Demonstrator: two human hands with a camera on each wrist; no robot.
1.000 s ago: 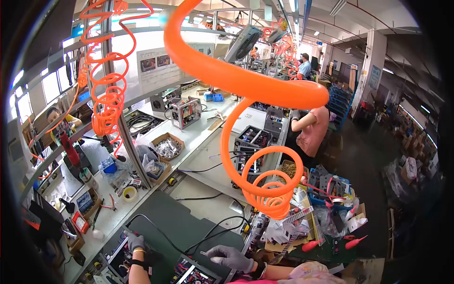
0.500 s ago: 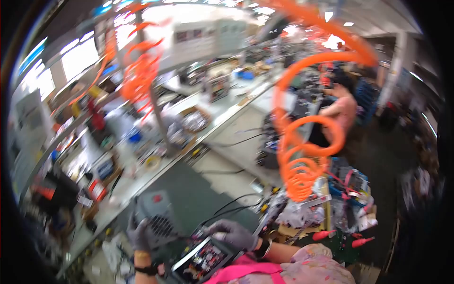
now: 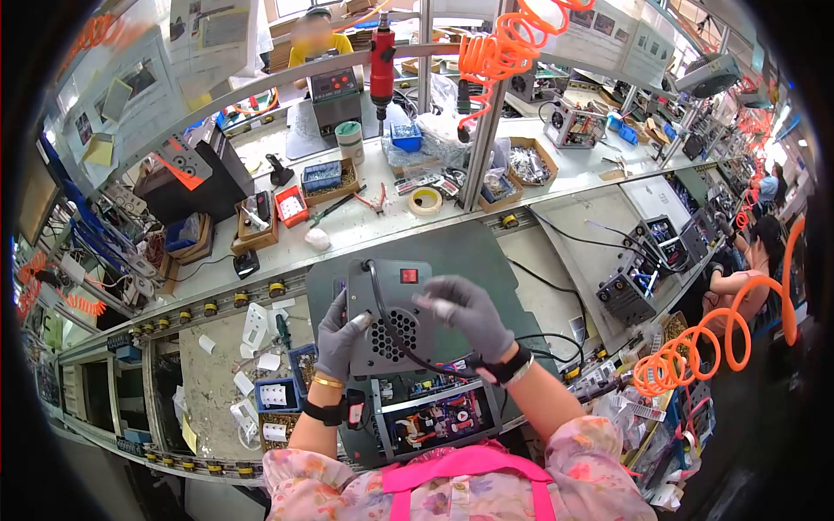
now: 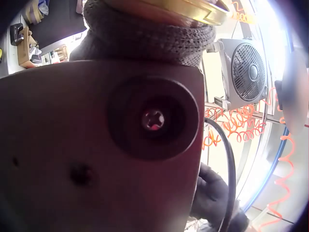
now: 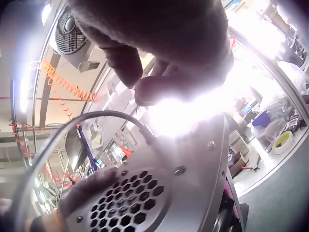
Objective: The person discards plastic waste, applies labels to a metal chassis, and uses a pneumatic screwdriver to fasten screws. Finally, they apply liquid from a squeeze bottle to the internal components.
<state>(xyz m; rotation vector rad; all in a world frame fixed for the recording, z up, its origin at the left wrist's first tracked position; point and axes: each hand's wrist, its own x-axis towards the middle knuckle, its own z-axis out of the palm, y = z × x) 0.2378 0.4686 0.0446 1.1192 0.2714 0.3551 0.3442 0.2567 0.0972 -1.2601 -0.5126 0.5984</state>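
Note:
A grey metal end panel (image 3: 367, 282) with a red rocker switch (image 3: 409, 276) and a honeycomb vent (image 3: 402, 337) stands before me at the far side of an open machine case (image 3: 443, 420). My gloved left hand (image 3: 341, 341) grips the panel's left edge, thumb on its face. The gloved right hand (image 3: 473, 319) hovers at the panel's right side, fingertips near the switch. In the right wrist view its finger and thumb tips nearly meet; I cannot tell if they pinch something small. A black power cord (image 3: 382, 302) loops across the panel. The left wrist view shows a recessed cross-head screw (image 4: 153, 120).
The panel and case stand on a dark green board (image 3: 473, 252). To the left lie blue bins (image 3: 276, 392) of small parts. Beyond the rail, a bench carries a tape roll (image 3: 425, 201) and pliers (image 3: 375, 204). A red power screwdriver (image 3: 381, 69) and orange coiled hoses (image 3: 495, 56) hang above.
My view has swung left. The left hand has brought the panel upright beyond the open case. The right hand has risen from beside the case to the panel's right side.

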